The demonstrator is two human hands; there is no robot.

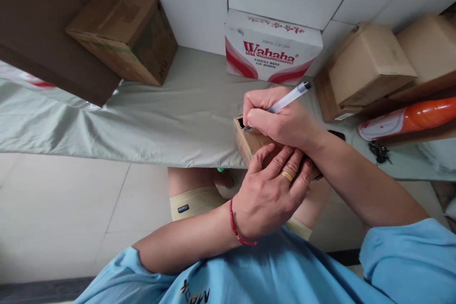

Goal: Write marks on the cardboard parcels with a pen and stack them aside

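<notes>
The box (249,145) lies just right of the frame's centre, below and left of the right hand (285,126), which pinches the pen (287,99). The pen slants from upper right to lower left, its tip by the box's dark opening (242,123), nearer the right hand than the left (265,197), fingers slightly spread over the box

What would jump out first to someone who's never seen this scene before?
Probably the white-and-red Wahaha box, against the wall at the back of the table. Next, the hands near the middle: the right hand grips a pen at a small carton, while the left hand, with its gold ring and red bracelet, rests on it. A bright orange cylinder also stands out at the far right.
</notes>
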